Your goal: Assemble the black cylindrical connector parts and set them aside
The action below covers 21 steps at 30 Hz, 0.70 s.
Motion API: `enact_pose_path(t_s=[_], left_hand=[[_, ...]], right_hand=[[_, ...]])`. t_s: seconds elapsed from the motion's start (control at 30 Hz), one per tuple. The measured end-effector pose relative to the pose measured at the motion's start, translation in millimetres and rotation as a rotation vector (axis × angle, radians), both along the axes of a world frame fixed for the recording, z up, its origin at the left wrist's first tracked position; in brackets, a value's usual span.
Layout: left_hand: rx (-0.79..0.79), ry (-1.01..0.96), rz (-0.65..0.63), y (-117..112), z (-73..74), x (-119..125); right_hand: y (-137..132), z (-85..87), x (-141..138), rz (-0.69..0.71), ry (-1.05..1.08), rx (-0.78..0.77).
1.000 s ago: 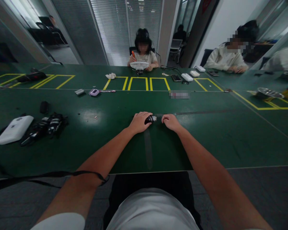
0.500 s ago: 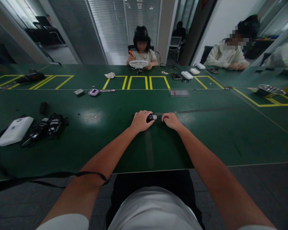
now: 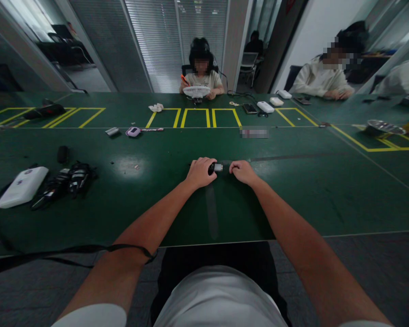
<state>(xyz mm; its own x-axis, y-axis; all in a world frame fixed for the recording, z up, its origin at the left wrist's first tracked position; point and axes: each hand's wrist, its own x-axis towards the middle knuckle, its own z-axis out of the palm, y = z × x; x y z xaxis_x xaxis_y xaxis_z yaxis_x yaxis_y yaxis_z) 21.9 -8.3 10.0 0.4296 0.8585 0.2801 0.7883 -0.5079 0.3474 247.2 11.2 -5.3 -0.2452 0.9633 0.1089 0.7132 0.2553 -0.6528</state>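
My left hand (image 3: 201, 171) is closed around a small dark object with a silver end (image 3: 218, 167), low over the middle of the table. The silver end points right, out past the thumb and forefinger; my palm hides most of the dark part, and its kind cannot be made out. A short gap to the right, my right hand (image 3: 242, 172) is closed with its fingers curled in and pressed together. Whatever those fingers hold, if anything, is hidden. Both hands are above the green table (image 3: 293, 195).
On the left lie a white box-shaped device (image 3: 23, 186), bundled black cables (image 3: 78, 177) and a small black block (image 3: 63, 154). A black strap (image 3: 71, 250) runs to my left forearm. Across the table a person (image 3: 202, 68) holds a white basket-like thing (image 3: 197, 92); another person (image 3: 323, 77) sits right.
The small object in my left hand has turned slightly, and more of its silver end shows. Both hands have stayed nearly in place.
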Motion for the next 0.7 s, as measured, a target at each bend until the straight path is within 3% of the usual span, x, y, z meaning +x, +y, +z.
enact_pose_path(t_s=[0.37,0.7], left_hand=[[-0.01,-0.007,-0.003,0,1.0,0],[-0.04,-0.055,-0.062,1,1.2,-4]], right_hand=[[-3,-2.3,-3,0.018,0.011,0.09],[-10,0.8,-13,0.15,0.074,0.06]])
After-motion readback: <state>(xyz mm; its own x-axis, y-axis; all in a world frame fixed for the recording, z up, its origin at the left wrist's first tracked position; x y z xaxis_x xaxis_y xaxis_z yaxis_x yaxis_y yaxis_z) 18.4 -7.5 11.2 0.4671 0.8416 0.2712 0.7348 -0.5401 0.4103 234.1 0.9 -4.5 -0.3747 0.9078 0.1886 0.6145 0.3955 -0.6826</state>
